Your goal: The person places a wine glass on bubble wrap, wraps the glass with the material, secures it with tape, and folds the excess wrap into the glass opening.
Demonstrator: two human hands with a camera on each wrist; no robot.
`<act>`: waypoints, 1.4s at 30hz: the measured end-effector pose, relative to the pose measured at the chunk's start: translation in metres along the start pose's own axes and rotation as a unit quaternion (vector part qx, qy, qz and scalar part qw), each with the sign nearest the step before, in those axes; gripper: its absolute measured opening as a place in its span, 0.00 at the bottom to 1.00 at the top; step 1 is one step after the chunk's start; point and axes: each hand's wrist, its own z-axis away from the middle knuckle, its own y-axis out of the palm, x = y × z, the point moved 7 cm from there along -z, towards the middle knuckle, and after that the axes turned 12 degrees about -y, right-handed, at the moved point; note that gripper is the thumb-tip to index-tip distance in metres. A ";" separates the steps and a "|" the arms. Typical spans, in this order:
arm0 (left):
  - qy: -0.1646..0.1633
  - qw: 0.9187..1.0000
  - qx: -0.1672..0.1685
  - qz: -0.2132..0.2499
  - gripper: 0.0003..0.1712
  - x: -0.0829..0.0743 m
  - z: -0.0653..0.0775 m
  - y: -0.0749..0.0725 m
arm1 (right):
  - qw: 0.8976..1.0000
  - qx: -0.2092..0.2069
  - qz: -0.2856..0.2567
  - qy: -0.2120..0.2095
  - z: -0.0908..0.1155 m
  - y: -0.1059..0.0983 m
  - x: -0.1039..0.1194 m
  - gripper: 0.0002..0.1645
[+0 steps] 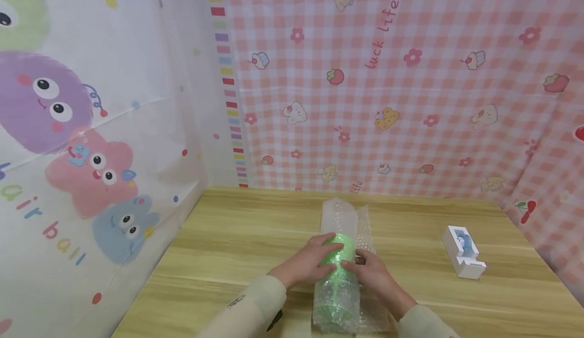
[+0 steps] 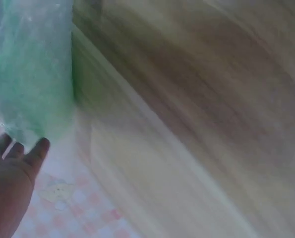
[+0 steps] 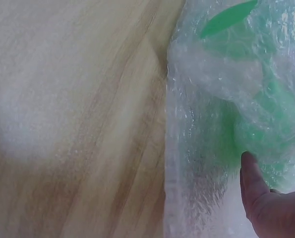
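A green cylindrical thing (image 1: 342, 275) lies lengthwise inside clear bubble wrap (image 1: 337, 216). Its exact kind is hard to make out through the layers. From the left, my left hand (image 1: 308, 260) rests on the roll, fingers laid fairly straight across its top. My right hand (image 1: 375, 273) holds the roll's right side, with the thumb on top and the fingers tucked down by the wrap. In the right wrist view, the right thumb (image 3: 254, 181) presses the wrap beside the green thing (image 3: 271, 114). The left wrist view shows left fingertips (image 2: 38, 151) at the wrapped bundle (image 2: 33, 74).
A white tape dispenser (image 1: 463, 252) with a blue roll of tape stands to the right on the wooden table (image 1: 237, 236). A loose flap of bubble wrap (image 1: 371, 315) spreads right of the roll. Patterned cloths (image 1: 410, 95) hang behind and at both sides.
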 end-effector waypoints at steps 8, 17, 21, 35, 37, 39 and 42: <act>-0.011 0.999 -0.002 0.053 0.33 0.012 -0.001 0.002 | 0.999 -0.004 -0.043 -0.008 0.001 0.004 -0.002 0.31; 0.000 1.000 -0.011 0.024 0.31 0.010 -0.002 0.002 | 0.996 0.013 -0.090 0.002 -0.001 0.008 -0.010 0.32; 0.003 1.000 -0.011 -0.001 0.30 0.006 -0.003 0.001 | 0.997 0.026 -0.079 0.001 -0.003 0.007 -0.011 0.33; 0.005 1.000 0.000 -0.006 0.31 0.002 0.000 0.001 | 0.999 0.016 -0.033 0.006 -0.002 -0.001 -0.007 0.38; 0.007 1.000 0.006 0.013 0.31 0.003 0.001 -0.001 | 0.999 0.021 -0.034 0.012 -0.001 -0.002 -0.008 0.39; 0.011 1.000 0.007 0.028 0.31 0.004 0.001 -0.002 | 0.999 0.025 -0.042 0.014 -0.001 -0.002 -0.009 0.39; 0.015 1.000 0.006 0.025 0.30 0.004 -0.001 0.000 | 0.998 0.031 -0.059 0.014 -0.001 -0.001 -0.010 0.37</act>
